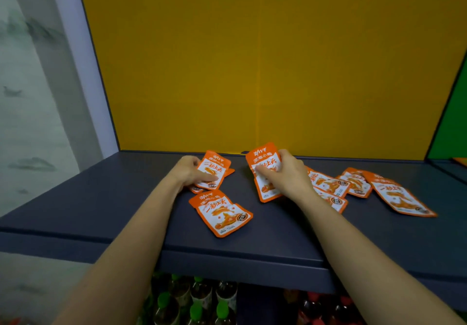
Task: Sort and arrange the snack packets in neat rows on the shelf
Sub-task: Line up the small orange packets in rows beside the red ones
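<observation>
Several orange-and-white snack packets lie on a dark blue shelf [101,198]. My left hand [188,171] grips a small stack of packets [214,166] at the middle back, thumb on the top one. My right hand [285,175] holds another packet [262,160] tilted up off the shelf, fingers curled over its face. One loose packet [222,212] lies flat in front of my left hand. More packets are scattered to the right: two overlapping [328,185] beside my right wrist, one [356,181] further right, and one [401,198] at the far right.
A yellow back panel [252,59] closes the shelf behind. A green panel [452,122] stands at the right, a pale wall at the left. Bottles with green caps [197,299] and red bottles [328,307] fill the level below the front edge.
</observation>
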### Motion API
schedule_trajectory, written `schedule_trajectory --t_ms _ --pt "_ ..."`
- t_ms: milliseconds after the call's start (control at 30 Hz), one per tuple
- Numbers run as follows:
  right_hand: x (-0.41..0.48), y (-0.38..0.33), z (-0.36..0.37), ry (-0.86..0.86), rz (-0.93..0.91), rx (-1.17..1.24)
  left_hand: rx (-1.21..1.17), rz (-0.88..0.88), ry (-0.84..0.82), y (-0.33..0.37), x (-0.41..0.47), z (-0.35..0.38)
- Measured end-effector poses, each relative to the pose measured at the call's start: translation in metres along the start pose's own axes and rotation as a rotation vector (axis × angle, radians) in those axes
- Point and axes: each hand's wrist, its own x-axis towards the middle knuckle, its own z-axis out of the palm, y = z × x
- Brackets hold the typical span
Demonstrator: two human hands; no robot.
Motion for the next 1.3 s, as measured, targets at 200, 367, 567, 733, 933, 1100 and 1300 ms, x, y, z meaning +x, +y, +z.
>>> schedule_trajectory --t_ms 200,367,567,733,933,1100,1300 --pt "-0.013 -0.007 -0.008 -0.052 -0.015 0.21 0.1 -0.07 -0.022 0.002 0.001 -0.007" --pt "-0.04 -0.023 -0.002 -0.312 -0.031 0.351 0.047 -0.07 -0.116 0.005 -0.001 -0.012" --pt "-0.057 -0.054 0.02 -0.395 -0.129 0.067 -0.142 -0.009 -0.05 -0.008 -0.007 -0.015" --pt "-0.06 -0.054 0.039 -0.362 -0.099 -0.213 -0.337 -0.019 0.077 -0.021 -0.014 -0.029" --pt "-0.052 -0.064 0.023 -0.507 0.034 -0.277 -0.486 -0.089 0.096 -0.018 -0.022 -0.029" --pt "-0.053 -0.051 0.015 -0.485 0.068 -0.1 -0.558 -0.098 0.101 -0.016 -0.027 -0.028" --pt "-0.069 -0.033 0.004 -0.29 0.028 0.117 -0.663 -0.045 0.121 -0.006 -0.048 -0.027"
